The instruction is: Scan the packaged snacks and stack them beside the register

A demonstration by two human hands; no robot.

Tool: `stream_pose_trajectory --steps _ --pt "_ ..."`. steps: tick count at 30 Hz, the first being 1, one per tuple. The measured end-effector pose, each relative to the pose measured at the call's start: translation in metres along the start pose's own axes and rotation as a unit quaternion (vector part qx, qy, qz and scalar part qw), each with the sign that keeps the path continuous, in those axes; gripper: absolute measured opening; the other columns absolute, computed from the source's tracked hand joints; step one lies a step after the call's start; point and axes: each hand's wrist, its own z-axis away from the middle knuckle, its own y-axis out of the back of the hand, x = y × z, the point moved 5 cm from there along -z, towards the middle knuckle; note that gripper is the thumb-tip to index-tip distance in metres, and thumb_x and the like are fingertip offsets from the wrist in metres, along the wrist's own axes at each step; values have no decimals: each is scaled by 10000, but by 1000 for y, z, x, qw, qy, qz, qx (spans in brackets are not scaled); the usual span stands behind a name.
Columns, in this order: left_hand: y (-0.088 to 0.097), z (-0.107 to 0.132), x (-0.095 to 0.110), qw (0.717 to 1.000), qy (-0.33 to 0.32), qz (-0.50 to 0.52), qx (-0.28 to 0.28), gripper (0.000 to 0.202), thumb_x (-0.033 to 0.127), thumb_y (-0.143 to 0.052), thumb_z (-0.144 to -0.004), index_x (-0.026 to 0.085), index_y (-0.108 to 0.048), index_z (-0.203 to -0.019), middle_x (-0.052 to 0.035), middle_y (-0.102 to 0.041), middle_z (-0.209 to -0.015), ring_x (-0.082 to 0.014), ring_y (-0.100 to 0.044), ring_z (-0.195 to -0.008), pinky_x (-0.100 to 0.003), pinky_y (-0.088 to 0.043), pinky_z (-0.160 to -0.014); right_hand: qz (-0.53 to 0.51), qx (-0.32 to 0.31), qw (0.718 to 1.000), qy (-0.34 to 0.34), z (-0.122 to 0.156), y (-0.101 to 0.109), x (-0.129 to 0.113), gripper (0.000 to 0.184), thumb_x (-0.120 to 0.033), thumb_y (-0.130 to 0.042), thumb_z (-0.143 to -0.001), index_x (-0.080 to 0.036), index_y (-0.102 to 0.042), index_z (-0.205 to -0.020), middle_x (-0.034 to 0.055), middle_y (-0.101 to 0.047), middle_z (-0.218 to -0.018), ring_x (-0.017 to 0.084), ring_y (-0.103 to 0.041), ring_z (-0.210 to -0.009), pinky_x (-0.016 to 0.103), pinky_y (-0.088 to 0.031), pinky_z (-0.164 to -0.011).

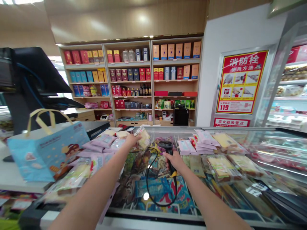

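Note:
My right hand (174,162) is wrapped round the grip of a black barcode scanner (170,157), its head tilted up. A black cable (146,179) loops from the scanner over the freezer's glass top. Stretched out to the left, my left hand (133,141) grips a clear plastic package (144,138) with pale yellowish contents. Beside that hand lies a pile of pale purple packets (103,140). Right of the scanner rest more purple packets (203,140) and clear packs of sliced bread-like food (222,166).
A light blue shopping bag (48,150) stands on the left counter, below a black checkout terminal (40,70). Frozen goods (165,188) show through the freezer glass. Behind are shelves of boxes (131,75); a dark object (280,195) lies at the right front.

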Motion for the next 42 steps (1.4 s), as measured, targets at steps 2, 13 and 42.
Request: stream_pose_trajectory --steps 2,13,42 --pt "-17 20 -15 986 33 161 -6 220 252 -760 -652 184 -577 -753 -55 -662 -706 -232 -673 -721 -352 -555 -634 -37 -3 999 9 3 -1 -4 339 -446 -719 -679 -211 -500 -787 -66 -533 -478 126 -511 -364 257 -453 -364" --pt "-62 64 -60 954 -7 301 -5 461 374 -827 -503 135 -633 -847 0 -653 -703 -124 -597 -558 -264 -515 -522 -26 -2 999 32 13 0 -18 406 -471 -727 -608 -201 -495 -802 -87 -512 -469 94 -465 -338 238 -438 -343" --pt "-8 39 -44 984 -130 107 55 351 356 -770 -541 174 -687 -830 -14 -686 -734 -180 -622 -684 -257 -466 -606 141 -150 978 26 21 8 -19 263 -364 -687 -685 -199 -522 -806 -88 -499 -481 91 -457 -352 218 -424 -368"
